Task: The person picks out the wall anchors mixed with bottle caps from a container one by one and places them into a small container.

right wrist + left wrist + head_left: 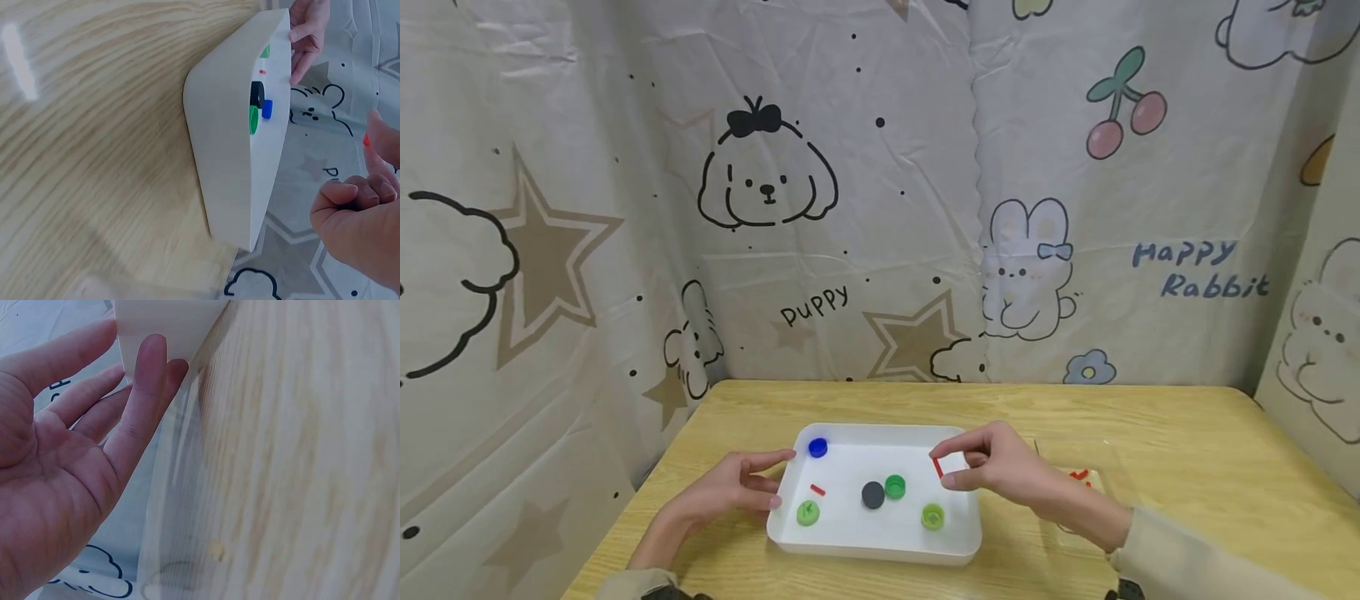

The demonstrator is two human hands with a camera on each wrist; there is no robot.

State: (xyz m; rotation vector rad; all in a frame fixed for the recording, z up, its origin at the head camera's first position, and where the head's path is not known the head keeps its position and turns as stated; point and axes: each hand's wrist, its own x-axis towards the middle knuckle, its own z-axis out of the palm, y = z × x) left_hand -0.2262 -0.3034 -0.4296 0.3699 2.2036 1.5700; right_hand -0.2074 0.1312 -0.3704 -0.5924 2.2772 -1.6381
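My right hand (1003, 467) pinches a small red stick (937, 467) between thumb and index finger, above the right end of a white tray (872, 552). The fingers of my left hand (722, 492), held fairly straight, touch the tray's left side. Inside the tray lie a blue cap (817, 448), a dark grey cap (872, 496) beside a green cap (895, 487), and a yellow-green cap (932, 517). Another red stick (817, 490) lies near a light green round piece (808, 512). In the right wrist view, only a bit of the pinched stick (366, 140) shows.
To the tray's right, partly behind my right forearm, a clear container (1093, 537) holds several red pieces (1079, 474). All this stands on a wooden table (1210, 467). A printed curtain (880, 208) hangs behind the table and at its sides.
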